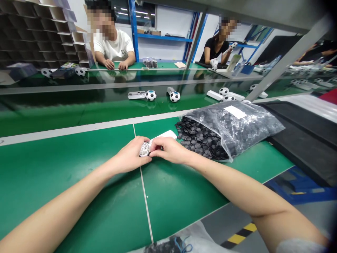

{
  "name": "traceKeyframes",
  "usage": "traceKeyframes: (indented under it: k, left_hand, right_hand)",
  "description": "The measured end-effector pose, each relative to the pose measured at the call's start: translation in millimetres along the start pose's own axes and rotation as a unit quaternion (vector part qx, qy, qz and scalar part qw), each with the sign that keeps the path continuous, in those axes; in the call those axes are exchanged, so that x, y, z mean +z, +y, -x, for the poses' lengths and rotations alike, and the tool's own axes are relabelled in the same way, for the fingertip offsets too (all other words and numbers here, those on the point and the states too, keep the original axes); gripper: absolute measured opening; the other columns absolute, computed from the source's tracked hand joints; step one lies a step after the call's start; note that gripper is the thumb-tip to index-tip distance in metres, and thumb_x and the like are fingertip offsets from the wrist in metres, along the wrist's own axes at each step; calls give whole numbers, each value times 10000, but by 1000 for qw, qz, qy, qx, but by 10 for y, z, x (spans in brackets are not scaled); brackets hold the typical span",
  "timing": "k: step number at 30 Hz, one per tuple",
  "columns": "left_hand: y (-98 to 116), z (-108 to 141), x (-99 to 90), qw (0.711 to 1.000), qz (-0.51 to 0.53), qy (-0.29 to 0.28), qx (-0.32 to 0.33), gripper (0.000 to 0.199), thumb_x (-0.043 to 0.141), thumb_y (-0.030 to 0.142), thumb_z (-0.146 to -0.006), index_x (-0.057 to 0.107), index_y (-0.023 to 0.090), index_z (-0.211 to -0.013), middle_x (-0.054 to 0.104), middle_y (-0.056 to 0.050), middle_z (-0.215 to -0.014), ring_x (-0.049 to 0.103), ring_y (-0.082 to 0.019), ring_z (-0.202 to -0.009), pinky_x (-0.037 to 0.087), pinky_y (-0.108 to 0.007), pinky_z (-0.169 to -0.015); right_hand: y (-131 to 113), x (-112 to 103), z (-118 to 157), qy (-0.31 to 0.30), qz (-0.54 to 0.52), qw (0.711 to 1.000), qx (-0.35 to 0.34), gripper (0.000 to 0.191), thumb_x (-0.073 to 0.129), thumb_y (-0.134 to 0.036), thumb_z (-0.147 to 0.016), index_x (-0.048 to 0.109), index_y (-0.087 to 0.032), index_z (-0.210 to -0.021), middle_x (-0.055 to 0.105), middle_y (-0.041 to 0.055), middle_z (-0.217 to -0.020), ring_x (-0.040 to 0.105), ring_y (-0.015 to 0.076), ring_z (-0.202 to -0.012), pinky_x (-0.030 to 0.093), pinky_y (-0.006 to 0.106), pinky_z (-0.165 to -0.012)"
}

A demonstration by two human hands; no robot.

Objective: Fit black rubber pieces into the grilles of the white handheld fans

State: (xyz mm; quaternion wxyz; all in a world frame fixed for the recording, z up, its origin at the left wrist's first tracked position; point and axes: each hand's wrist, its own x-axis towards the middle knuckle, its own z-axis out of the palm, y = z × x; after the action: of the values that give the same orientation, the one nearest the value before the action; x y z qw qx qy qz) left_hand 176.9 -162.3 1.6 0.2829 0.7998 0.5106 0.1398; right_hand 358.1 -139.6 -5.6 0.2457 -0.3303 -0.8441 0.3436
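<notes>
My left hand (129,155) grips a small white ball with a dark net pattern (144,149) on the green workbench (79,175). My right hand (168,149) pinches a long white plastic piece (165,136) right next to the ball, and its far end sticks out beyond my fingers. The two hands nearly meet, and they hide most of the ball and the piece. To the right of my right hand lies a clear plastic bag (231,130), spilling dark hexagonal patches (195,137).
Black-and-white football balls (151,95) and white cases (136,95) stand on a dark belt (105,84) beyond the bench. A black mat (302,140) lies to the right. Two seated co-workers (113,45) work across the belt, in front of blue shelving.
</notes>
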Motion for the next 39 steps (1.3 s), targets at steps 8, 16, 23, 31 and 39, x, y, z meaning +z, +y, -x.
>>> traceKeyframes:
  k: [8, 16, 23, 31, 39]
  left_hand:
    - [55, 29, 16, 1000, 3, 3, -5, 415, 542, 294, -698, 453, 176, -1086, 495, -77, -1036, 495, -258, -975, 422, -390, -826]
    - [50, 15, 21, 1000, -3, 7, 6, 314, 521, 262, -699, 482, 167, -997, 484, -59, -960, 485, -250, -937, 406, -392, -816]
    - [-190, -70, -269, 987, 132, -3, -94, 538, 597, 258, -609, 444, 179, -1118, 584, -12, -864, 552, -168, -712, 445, -260, -595]
    - [-1049, -865, -977, 925, -72, 312, -202, 515, 539, 303, -718, 439, 122, -1190, 508, -156, -1185, 499, -292, -1083, 420, -360, -855]
    - [-1549, -928, -596, 871, -183, 358, -284, 674, 477, 335, -801, 194, 185, -1394, 350, -214, -1341, 421, -371, -1167, 362, -493, -902]
  right_hand:
    - [28, -73, -70, -53, 41, 997, -38, 106, 679, -169, -718, 583, -152, -678, 592, -25, -690, 525, 103, -668, 366, 209, -622]
    - [30, 19, -110, -30, 43, 999, 1, 141, 703, -179, -691, 564, -153, -677, 577, -33, -677, 508, 91, -623, 348, 195, -576]
    - [-60, -197, 376, 52, 41, 996, -55, 134, 594, -270, -806, 552, -172, -727, 569, -8, -733, 517, 104, -707, 400, 215, -676]
    - [422, -287, 891, 185, 110, 976, 23, 155, 470, -255, -878, 514, -185, -746, 554, 23, -799, 540, 127, -756, 422, 233, -684]
    - [559, -200, 904, 159, 139, 977, -14, 146, 464, -238, -877, 489, -196, -740, 536, 0, -736, 533, 108, -672, 413, 203, -609]
